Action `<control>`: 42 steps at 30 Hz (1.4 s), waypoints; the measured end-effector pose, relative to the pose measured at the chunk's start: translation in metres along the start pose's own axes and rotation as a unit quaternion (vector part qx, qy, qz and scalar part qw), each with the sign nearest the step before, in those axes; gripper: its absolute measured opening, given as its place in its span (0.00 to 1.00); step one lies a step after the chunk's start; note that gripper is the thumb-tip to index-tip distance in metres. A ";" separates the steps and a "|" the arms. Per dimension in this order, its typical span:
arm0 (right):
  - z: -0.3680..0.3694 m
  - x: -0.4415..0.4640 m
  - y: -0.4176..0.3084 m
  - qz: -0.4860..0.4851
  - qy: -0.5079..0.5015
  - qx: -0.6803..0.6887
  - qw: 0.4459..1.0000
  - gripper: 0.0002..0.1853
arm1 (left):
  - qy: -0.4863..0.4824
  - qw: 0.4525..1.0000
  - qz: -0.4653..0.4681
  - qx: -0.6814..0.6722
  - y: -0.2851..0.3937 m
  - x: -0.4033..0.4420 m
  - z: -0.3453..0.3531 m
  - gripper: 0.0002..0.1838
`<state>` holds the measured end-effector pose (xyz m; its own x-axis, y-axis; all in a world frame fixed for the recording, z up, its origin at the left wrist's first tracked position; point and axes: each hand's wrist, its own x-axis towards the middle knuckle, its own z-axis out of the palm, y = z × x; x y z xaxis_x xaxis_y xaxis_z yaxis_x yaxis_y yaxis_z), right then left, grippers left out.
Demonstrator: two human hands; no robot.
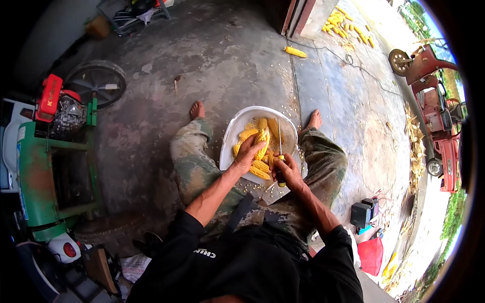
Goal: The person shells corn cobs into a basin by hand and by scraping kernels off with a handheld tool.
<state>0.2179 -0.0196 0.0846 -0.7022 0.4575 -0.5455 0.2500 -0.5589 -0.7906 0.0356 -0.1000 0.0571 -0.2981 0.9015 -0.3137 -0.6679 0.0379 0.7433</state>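
A white basin (233, 122) stands on the floor between my legs with several yellow corn cobs in it. My left hand (247, 153) is closed round an ear of corn (262, 141) above the basin; some kernels are gone from part of it. In my right hand (287, 171) is a screwdriver (280, 132) with a yellow and black handle, its metal shaft pointing away from me and apart from the ear. Loose cobs (260, 170) lie in the basin below both hands. What sits under the cobs is hidden.
Loose kernels dot the floor around the basin. A single ear (295, 52) lies ahead near a cable (349, 61), and a corn pile (336, 22) is by the doorway. A green machine (55, 171) with a red engine stands left; a black battery (360, 215) is right.
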 end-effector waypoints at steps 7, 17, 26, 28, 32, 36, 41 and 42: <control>-0.009 0.027 0.002 -0.052 0.057 0.077 0.994 0.12 | -0.055 0.998 -0.017 -0.021 -0.008 0.000 0.002 0.25; -0.007 0.028 -0.008 -0.107 0.117 0.055 0.986 0.18 | -0.075 0.994 -0.014 0.075 -0.010 -0.005 0.013 0.25; -0.011 0.031 0.003 -0.142 0.122 -0.067 0.980 0.14 | -0.050 0.996 -0.042 0.065 -0.027 0.001 0.000 0.23; -0.007 0.025 0.003 -0.065 0.111 -0.101 0.986 0.15 | -0.040 0.998 -0.023 0.047 -0.024 0.004 0.001 0.23; -0.010 0.031 0.011 -0.048 0.119 -0.108 0.986 0.15 | -0.015 0.999 -0.034 -0.011 -0.005 0.001 0.006 0.23; -0.018 0.033 0.017 0.030 0.106 -0.101 0.989 0.14 | -0.006 0.999 -0.032 -0.026 0.003 0.001 0.007 0.22; -0.016 0.031 0.029 0.096 0.072 -0.105 0.987 0.12 | 0.023 0.995 -0.031 -0.088 0.005 0.004 0.005 0.20; -0.017 0.033 0.033 0.097 0.070 -0.105 0.987 0.12 | 0.022 0.993 -0.041 -0.106 0.004 0.006 0.001 0.20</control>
<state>0.2145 -0.0117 0.0358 -0.5327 0.4550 -0.7136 0.5141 -0.4958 -0.6999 0.0321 -0.0940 0.0590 -0.2629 0.8798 -0.3961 -0.8181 0.0144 0.5750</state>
